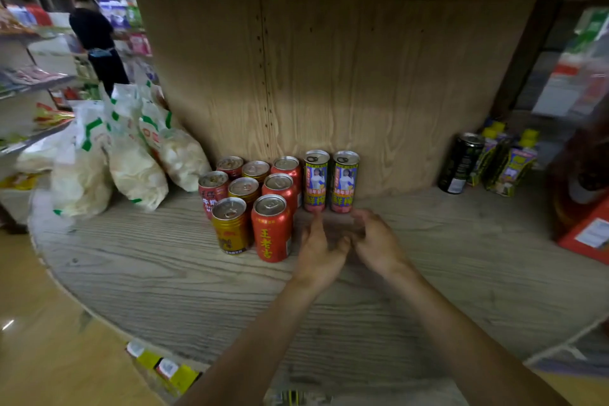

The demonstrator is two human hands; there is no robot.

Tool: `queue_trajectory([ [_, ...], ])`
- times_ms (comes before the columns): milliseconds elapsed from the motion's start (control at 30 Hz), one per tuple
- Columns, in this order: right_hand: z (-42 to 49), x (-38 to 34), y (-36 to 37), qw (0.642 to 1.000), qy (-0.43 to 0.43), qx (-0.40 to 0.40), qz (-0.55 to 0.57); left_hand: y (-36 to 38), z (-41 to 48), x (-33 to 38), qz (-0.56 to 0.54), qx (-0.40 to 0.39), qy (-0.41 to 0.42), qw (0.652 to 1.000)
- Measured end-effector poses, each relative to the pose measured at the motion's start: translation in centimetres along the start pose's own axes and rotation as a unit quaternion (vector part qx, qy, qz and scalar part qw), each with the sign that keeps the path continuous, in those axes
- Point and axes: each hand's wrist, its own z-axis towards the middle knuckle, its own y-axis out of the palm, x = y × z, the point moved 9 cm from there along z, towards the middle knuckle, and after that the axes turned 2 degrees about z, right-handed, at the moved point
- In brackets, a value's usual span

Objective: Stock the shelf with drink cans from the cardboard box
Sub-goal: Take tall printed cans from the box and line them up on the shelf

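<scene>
Shelf (428, 273) update: red & gold cans (272, 229) clustered upright, tall cans (315, 181) beside them at the back. Left hand (318, 249) & right hand (375, 241) just in front of the tall pair, fingers loose, nothing held afaict (blurry). Box not in view. Plenty of room left, so I reckon partway.

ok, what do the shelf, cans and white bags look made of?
Shelf: probably wood-look laminate, matte grey; grain lines show.
Cans: metal, glossy printed sides, bare silvery tops with pull tabs.
Bags: thin plastic film, shiny, crinkled, contents show through.
</scene>
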Motion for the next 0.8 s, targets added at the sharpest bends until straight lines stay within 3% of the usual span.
queue_trajectory([
  [167,-5.1,-0.4,-1.3,0.999,0.013,0.019,-0.036,-0.4,-3.4,0.2,0.024,-0.020,0.024,0.999],
  [300,-9.9,-0.1,-3.4,0.994,0.012,0.058,-0.096,0.2,-6.0,1.4,0.062,-0.013,0.108,0.992],
  [467,-15.5,1.1,-6.1,0.985,-0.005,0.085,-0.152,3.7,-10.3,4.6,0.162,-0.023,0.244,0.956],
  [800,-27.9,8.8,-13.0,0.957,0.050,0.158,-0.237,16.2,-18.7,10.4,0.218,-0.149,0.383,0.885],
])
